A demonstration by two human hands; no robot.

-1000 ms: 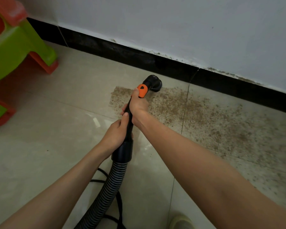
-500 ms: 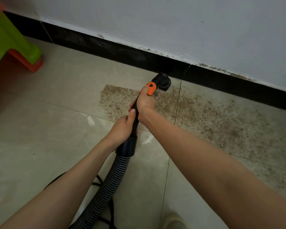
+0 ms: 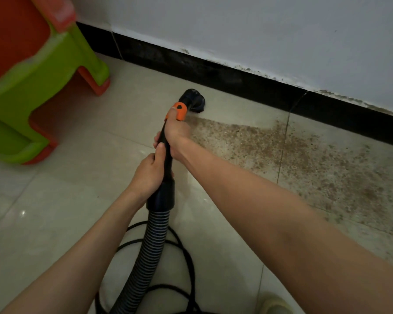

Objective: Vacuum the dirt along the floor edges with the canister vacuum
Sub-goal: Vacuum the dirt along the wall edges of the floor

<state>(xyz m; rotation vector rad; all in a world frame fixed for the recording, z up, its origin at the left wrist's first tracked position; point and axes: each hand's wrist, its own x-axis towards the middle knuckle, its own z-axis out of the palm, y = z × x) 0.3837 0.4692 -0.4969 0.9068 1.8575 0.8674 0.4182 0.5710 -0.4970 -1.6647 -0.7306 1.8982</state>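
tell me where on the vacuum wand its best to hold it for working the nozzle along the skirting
Grip the rigid black wand, not the ribbed hose, which would flex. Come from behind and above: the wand slopes down and away to the nozzle on the floor. The right hand holds just behind the orange collar; the left hand holds above the cuff, probably steadying it.

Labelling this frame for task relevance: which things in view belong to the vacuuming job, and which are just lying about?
Job:
- black vacuum wand with orange collar, gripped by left hand and right hand
- black round nozzle on the floor
- ribbed black-and-grey hose
- brown dirt patch beside the black skirting

Lying about:
- green and orange plastic stools
- black cable
- pale shoe
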